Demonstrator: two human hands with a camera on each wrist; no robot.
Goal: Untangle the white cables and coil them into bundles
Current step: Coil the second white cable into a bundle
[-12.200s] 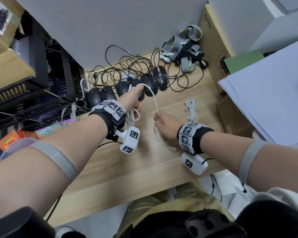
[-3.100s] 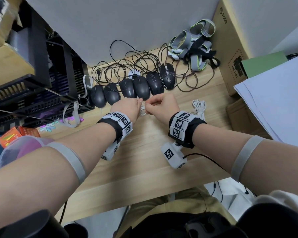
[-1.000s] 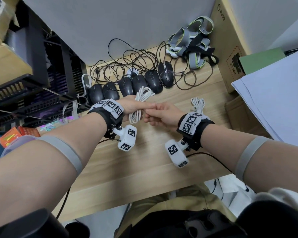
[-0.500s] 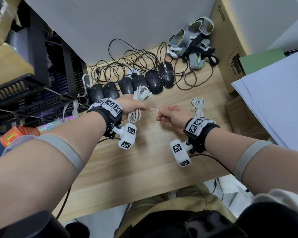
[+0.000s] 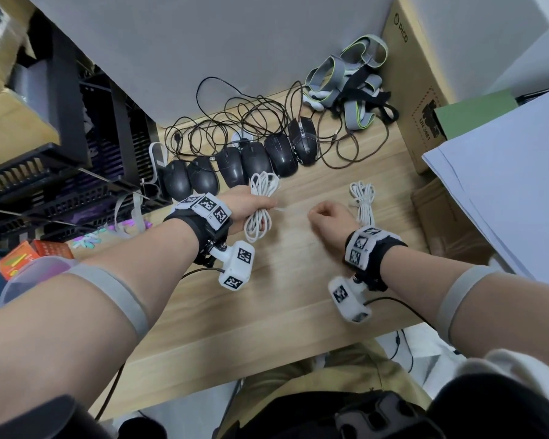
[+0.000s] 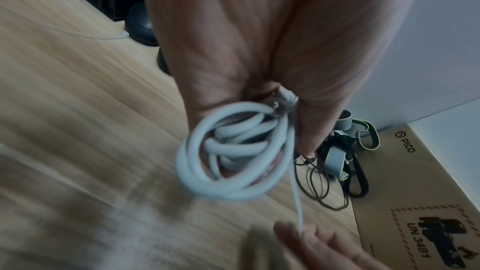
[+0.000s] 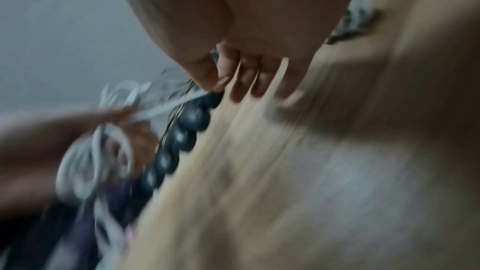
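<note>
White cable bundle [image 5: 260, 204], coiled into long loops, held upright above the wooden desk [image 5: 267, 296], pinched at its waist. Going largest to smallest:

Desk: pale wood grain, grey wall behind. Cardboard box [image 5: 415, 99] printed PICO stands at the far right edge. Black slatted rack [image 5: 61, 172] at the left.

Row of six black mice [image 5: 241, 166] along the back, their dark cords [image 5: 235, 122] tangled in a heap behind. Grey and black straps [image 5: 349, 83] piled near the box.

Left hand [image 5: 248, 205]: fingers curled tight round the bundle's middle; loops stick out above and below the fist. Left wrist view shows the coils hanging under the palm, with turns wrapped round the neck.

Right hand [image 5: 328, 215]: fingers curled in, thumb and forefinger pinching the loose tail [image 5: 290, 210] of the cable, which runs taut from the bundle across the gap between the hands. Right wrist view is badly smeared; the pinch seems to be at the very end of the tail.

Second white bundle [image 5: 362, 201]: already coiled, lying flat on the desk just beyond the right wrist, well clear of the left hand.
</note>
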